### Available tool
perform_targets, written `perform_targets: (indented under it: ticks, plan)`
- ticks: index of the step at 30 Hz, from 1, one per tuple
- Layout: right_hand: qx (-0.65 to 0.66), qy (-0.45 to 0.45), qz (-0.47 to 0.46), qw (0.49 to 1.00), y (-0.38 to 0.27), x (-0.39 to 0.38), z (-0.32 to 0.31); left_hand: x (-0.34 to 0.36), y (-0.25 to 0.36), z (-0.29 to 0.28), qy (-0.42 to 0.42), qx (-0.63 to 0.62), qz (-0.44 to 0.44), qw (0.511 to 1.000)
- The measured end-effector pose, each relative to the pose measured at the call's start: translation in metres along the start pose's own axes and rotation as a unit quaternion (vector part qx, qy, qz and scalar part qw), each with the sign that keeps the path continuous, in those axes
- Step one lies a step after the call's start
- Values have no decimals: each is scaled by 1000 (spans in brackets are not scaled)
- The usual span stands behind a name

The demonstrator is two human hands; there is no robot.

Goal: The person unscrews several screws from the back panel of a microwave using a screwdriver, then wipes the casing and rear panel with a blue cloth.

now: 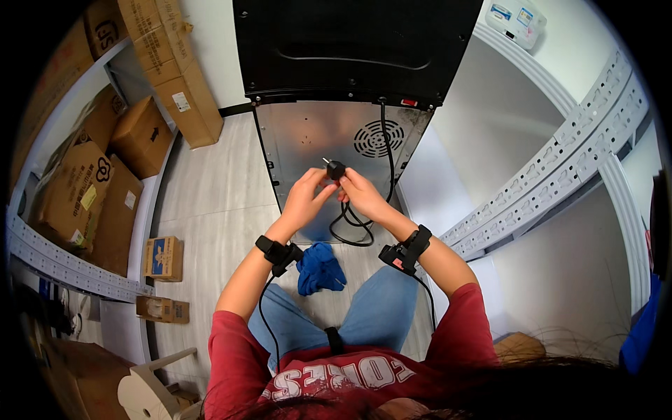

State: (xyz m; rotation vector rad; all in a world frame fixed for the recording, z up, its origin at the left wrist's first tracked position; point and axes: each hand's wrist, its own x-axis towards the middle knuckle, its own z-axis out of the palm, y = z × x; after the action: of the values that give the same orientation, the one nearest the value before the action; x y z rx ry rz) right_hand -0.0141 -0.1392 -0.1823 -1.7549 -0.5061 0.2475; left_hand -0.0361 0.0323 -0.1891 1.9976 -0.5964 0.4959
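Note:
A black power plug with a metal prong showing is held up between my hands. My right hand pinches it from the right, near where the cord leaves it. From the other side, the fingers of my left hand close on the plug; their tips are partly hidden. Its black cord hangs in loops below my right hand and runs up to the back of a tall appliance. That appliance has a black upper panel and a bare metal lower panel with a round vent.
A crumpled blue cloth lies on the floor between my knees. Shelving with cardboard boxes lines the left side, and a tall carton leans at the back. White perforated rack posts stand on the right. Small boxes sit on the floor.

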Motion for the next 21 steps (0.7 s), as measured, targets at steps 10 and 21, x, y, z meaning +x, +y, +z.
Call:
perform_targets:
  ticks: [10, 21]
  plan:
    - [-186, 189, -187, 946, -62, 22, 15, 33, 3, -34, 5, 85, -32, 996]
    - [-226, 168, -193, 940, -55, 43, 34, 32, -1, -53, 110, 192, 50, 974]
